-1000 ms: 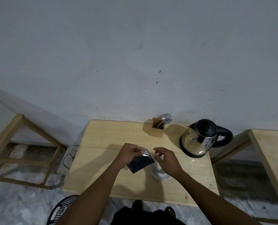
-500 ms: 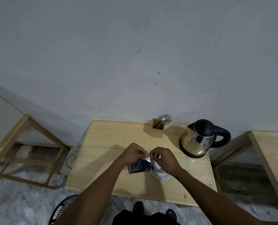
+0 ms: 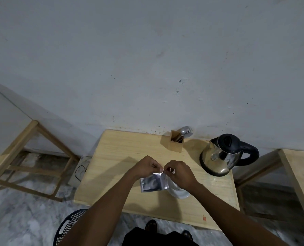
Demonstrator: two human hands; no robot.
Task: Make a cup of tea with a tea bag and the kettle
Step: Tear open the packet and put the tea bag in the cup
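The sachet, a small foil packet that presumably holds the tea bag, hangs from both sets of fingers, pinched at its top right corner: the left hand has thumb and forefinger clamped together on the foil just left of that corner, and the right hand pinches it just to the right, so the two grips all but touch. The rest of the packet dangles below and left of the fingers, above the table rather than resting on it. This looks like the opening step, with the packet about to be torn; whether a tear has begun at the corner is too small to tell. Directly beneath the right hand and partly hidden by it sits the white cup, its rim showing just right of the sachet's lower edge. Beyond the fingers and to the right stands the kettle, lid down, well apart from the hands; farther back, near the wall, a wooden holder keeps spoons. The next move calls for pulling the two pinches apart in opposite directions, firmly enough to split the foil but not so sharply that the bag inside rips, then drawing the bag out and lowering it into the cup below.
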